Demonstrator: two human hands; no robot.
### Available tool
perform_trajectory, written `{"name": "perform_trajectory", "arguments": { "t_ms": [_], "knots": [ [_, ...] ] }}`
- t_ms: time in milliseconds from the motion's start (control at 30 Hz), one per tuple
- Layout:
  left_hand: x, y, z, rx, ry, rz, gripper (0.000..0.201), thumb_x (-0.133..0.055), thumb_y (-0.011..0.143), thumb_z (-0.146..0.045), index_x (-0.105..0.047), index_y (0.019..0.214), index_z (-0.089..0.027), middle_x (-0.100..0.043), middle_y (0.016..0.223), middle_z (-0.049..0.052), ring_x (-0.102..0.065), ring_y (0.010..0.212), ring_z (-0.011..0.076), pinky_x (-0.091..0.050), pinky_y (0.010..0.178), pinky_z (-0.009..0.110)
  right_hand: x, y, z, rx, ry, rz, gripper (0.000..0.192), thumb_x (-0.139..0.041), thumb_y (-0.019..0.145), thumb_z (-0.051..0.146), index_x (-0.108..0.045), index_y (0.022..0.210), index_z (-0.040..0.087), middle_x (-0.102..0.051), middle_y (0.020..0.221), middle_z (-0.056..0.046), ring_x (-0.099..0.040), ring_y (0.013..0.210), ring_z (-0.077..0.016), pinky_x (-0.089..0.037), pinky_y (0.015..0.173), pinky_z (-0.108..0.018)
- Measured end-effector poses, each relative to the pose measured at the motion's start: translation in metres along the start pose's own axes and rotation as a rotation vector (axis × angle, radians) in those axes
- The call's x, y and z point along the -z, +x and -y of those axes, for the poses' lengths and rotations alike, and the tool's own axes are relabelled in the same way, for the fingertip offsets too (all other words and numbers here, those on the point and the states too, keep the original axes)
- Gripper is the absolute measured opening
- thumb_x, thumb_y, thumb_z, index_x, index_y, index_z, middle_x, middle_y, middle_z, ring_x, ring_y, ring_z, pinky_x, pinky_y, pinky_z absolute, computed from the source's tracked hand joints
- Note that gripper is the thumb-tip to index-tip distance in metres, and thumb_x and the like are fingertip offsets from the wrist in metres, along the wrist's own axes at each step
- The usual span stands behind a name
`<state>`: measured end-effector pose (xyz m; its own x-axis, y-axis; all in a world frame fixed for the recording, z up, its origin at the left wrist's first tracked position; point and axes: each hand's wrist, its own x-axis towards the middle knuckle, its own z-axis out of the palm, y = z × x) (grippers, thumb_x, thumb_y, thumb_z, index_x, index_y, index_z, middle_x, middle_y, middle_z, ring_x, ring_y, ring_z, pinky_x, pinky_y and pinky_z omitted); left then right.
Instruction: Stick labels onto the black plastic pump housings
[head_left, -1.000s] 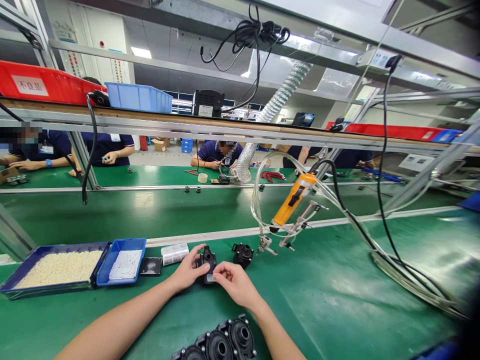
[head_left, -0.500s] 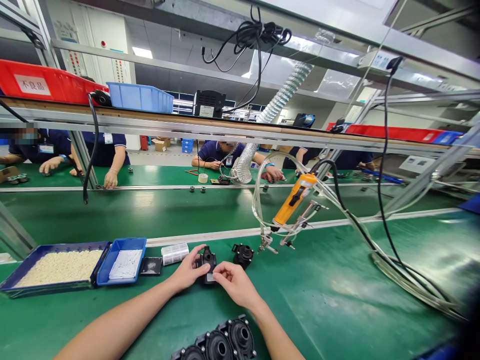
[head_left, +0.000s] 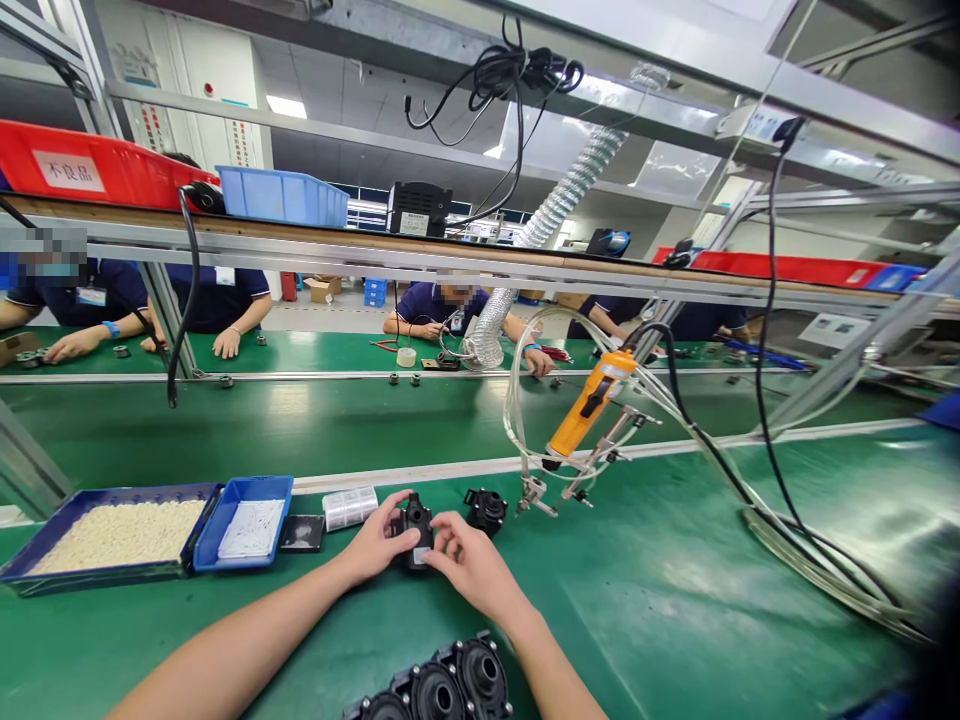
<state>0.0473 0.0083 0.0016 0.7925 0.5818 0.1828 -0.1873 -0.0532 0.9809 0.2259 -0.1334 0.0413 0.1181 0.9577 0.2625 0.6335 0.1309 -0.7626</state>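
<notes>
A small black pump (head_left: pixel 416 518) stands on the green bench with a pale label (head_left: pixel 421 557) on its near face. My left hand (head_left: pixel 381 542) grips the pump from the left, thumb in front and fingers behind. At its right side, my right hand (head_left: pixel 469 562) has its thumb against the label and its fingers bent around the side. Just beyond that hand sits a second black pump (head_left: pixel 487 510). Nearer to me, several black pumps with round ports (head_left: pixel 439 692) form a row, partly cut off by the lower edge.
Left stand a tray of cream pellets (head_left: pixel 124 532), a blue bin of white pieces (head_left: pixel 250 528), a dark square box (head_left: pixel 302 533) and a label roll (head_left: pixel 350 508). An orange electric screwdriver (head_left: pixel 589 405) with hoses hangs right of centre. Co-workers (head_left: pixel 442 305) sit beyond the moving-line surface.
My right hand's pinched fingers have loosened and spread along the pump's side, its thumb staying near the label. My left hand keeps its hold. Small parts across the bench have shifted right.
</notes>
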Motion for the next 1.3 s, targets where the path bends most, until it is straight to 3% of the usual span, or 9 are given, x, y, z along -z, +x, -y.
{"name": "perform_trajectory", "arguments": {
  "t_ms": [200,300,500,667,800,900,1000,1167,1300],
  "knots": [
    [0.001,0.0,0.001,-0.003,-0.027,0.009,0.1,-0.088,0.077,-0.063,-0.04,0.154,-0.02,-0.067,0.128,0.015,-0.065,0.121,0.0314,-0.045,0.114,0.05,0.01,0.0,-0.004,-0.059,-0.06,0.032,0.045,-0.065,0.096,0.036,-0.051,0.136,0.024,-0.067,0.087,0.004,-0.059,0.067,-0.0145,-0.044,0.07,-0.029],
    [-0.002,-0.004,0.001,-0.068,0.022,0.021,0.093,-0.085,0.083,-0.057,-0.039,0.156,-0.021,-0.064,0.131,0.015,-0.065,0.121,0.031,-0.047,0.112,0.05,0.004,-0.001,0.003,-0.081,-0.106,0.053,0.066,-0.073,0.091,0.045,-0.046,0.148,0.026,-0.07,0.089,0.003,-0.062,0.068,-0.0166,-0.044,0.069,-0.03],
    [-0.01,-0.018,-0.003,-0.198,0.257,0.122,0.092,-0.078,0.087,-0.026,-0.03,0.166,-0.03,-0.048,0.159,0.015,-0.05,0.147,0.0333,-0.04,0.126,0.053,-0.007,-0.001,0.021,-0.081,-0.361,0.057,0.087,-0.08,0.076,0.036,-0.045,0.154,0.024,-0.077,0.108,-0.009,-0.073,0.1,-0.035,-0.046,0.082,-0.037],
    [-0.012,-0.023,-0.009,-0.271,0.312,0.283,0.106,-0.083,0.083,-0.027,-0.022,0.169,-0.031,-0.048,0.164,0.014,-0.048,0.15,0.0337,-0.035,0.13,0.056,0.027,-0.017,0.023,-0.093,-0.35,0.126,0.084,-0.083,0.074,0.034,-0.051,0.151,0.033,-0.074,0.128,-0.006,-0.069,0.112,-0.0336,-0.047,0.092,-0.037],
    [-0.013,-0.026,-0.015,-0.256,0.348,0.381,0.1,-0.081,0.086,-0.03,-0.024,0.168,-0.036,-0.063,0.15,0.011,-0.063,0.136,0.031,-0.045,0.123,0.055,0.061,-0.036,0.015,-0.181,-0.243,0.2,0.068,-0.079,0.07,0.023,-0.062,0.135,0.035,-0.076,0.105,0.002,-0.067,0.088,-0.0214,-0.046,0.077,-0.028],
    [-0.015,-0.027,-0.017,-0.249,0.382,0.369,0.094,-0.079,0.087,-0.034,-0.029,0.167,-0.034,-0.071,0.134,0.011,-0.07,0.121,0.0292,-0.052,0.114,0.053,0.081,-0.049,0.004,-0.287,-0.105,0.239,0.066,-0.069,0.066,0.012,-0.062,0.129,0.031,-0.069,0.086,0.007,-0.054,0.068,-0.0128,-0.039,0.063,-0.023],
    [-0.016,-0.027,-0.017,-0.242,0.343,0.364,0.085,-0.075,0.091,-0.037,-0.033,0.165,-0.032,-0.071,0.128,0.012,-0.071,0.114,0.0275,-0.055,0.109,0.051,0.099,-0.059,-0.004,-0.319,-0.038,0.267,0.066,-0.064,0.06,0.008,-0.061,0.123,0.025,-0.062,0.082,0.008,-0.047,0.068,-0.0114,-0.037,0.061,-0.022],
    [-0.015,-0.023,-0.015,-0.228,0.29,0.319,0.062,-0.072,0.096,-0.048,-0.055,0.152,-0.027,-0.065,0.137,0.016,-0.069,0.119,0.0286,-0.053,0.109,0.048,0.113,-0.068,-0.008,-0.339,0.081,0.4,0.071,-0.076,0.053,0.007,-0.066,0.122,0.022,-0.064,0.084,0.006,-0.059,0.077,-0.0145,-0.047,0.069,-0.022],
    [-0.013,-0.018,-0.009,-0.164,0.201,0.257,0.057,-0.072,0.095,-0.055,-0.064,0.139,-0.02,-0.062,0.137,0.019,-0.069,0.119,0.0296,-0.054,0.103,0.044,0.114,-0.072,-0.016,-0.402,0.153,0.533,0.087,-0.094,0.043,0.021,-0.074,0.128,0.02,-0.073,0.091,-0.001,-0.07,0.075,-0.019,-0.051,0.065,-0.023]
  ]
}}
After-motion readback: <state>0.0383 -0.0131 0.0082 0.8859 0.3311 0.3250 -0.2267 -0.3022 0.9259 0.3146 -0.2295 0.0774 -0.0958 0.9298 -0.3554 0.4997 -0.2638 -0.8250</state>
